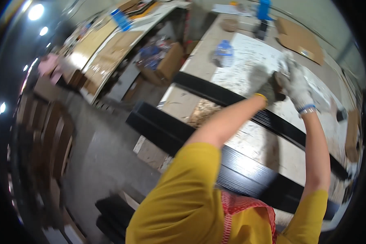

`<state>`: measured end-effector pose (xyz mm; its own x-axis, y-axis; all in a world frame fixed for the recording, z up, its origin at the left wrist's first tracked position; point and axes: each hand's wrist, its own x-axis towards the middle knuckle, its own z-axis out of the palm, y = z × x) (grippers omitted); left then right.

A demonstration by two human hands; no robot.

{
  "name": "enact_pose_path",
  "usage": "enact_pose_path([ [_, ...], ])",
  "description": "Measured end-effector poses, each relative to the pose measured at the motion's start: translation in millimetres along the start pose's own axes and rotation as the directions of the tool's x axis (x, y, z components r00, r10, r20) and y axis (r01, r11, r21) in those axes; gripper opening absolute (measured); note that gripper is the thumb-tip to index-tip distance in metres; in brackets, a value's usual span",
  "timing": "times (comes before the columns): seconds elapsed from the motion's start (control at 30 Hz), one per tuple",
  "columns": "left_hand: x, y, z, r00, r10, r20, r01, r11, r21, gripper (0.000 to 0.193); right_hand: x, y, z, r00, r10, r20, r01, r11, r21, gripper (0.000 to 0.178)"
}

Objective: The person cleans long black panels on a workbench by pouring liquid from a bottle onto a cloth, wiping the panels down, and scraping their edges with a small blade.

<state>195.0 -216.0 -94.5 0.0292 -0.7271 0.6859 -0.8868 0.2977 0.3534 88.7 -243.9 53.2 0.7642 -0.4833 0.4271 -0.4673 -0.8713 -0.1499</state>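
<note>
Gloves cover both hands, which meet beyond the farther of two long black slats. The left hand (269, 88), in a dark grey glove with a yellow cuff, and the right hand (295, 81), in a white glove with a blue cuff, appear to touch. The right fingers look stretched out and close together, but blur keeps me from telling whether they pinch anything; the left fingers are hidden or smeared, so I cannot tell how they are set. A brownish patch (279, 82) sits between the hands, either a small held piece or part of a glove. The far slat (209, 90) lies on the body side of both hands, its long axis slanting from the left hand's far left down to the right, beneath both forearms; the left hand is nearer to it. The near slat (248, 168) runs roughly alongside, closer to the body and well apart from either hand. Below the hands spreads a white board (252, 53) with dark streaks. Beyond and left of the left hand stands a clear bluish bottle (224, 53); left and bodyward of it are pale shavings (203, 114). Brown cardboard (299, 38) lies beyond the right hand.
</note>
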Motion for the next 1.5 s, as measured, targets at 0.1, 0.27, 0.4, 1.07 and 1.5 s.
enact_pose_path([
  [0.1, -9.3, -23.9, 24.9, 0.958, -0.245, -0.152, 0.261, 0.961, 0.096, 0.078, 4.5, 3.1, 34.6, 0.987, -0.068, -0.144, 0.083, 0.992, 0.100, 0.060],
  [0.27, 23.3, 44.7, -28.6, 0.828, -0.538, 0.158, 0.560, 0.784, -0.268, 0.064, -36.8, 86.1, 35.8, 0.980, 0.001, -0.199, 0.039, 0.980, 0.195, 0.055],
  [0.4, 18.2, 56.9, -88.3, 0.931, -0.364, -0.009, 0.363, 0.930, -0.049, 0.052, -62.3, 63.1, -0.1, 0.907, 0.419, 0.043, -0.275, 0.512, 0.814, 0.044],
  [1.07, 37.3, 109.8, -187.5, 0.786, -0.002, 0.619, -0.390, 0.775, 0.497, 0.045, -158.9, 16.0, -23.2, 0.756, 0.227, 0.614, 0.016, -0.944, 0.330, 0.041],
  [1.5, 38.9, 142.8, -195.6, 0.725, -0.020, 0.688, -0.405, 0.796, 0.450, 0.048, -178.7, 5.3, -32.9, 0.696, 0.278, 0.663, -0.171, -0.832, 0.528, 0.033],
])
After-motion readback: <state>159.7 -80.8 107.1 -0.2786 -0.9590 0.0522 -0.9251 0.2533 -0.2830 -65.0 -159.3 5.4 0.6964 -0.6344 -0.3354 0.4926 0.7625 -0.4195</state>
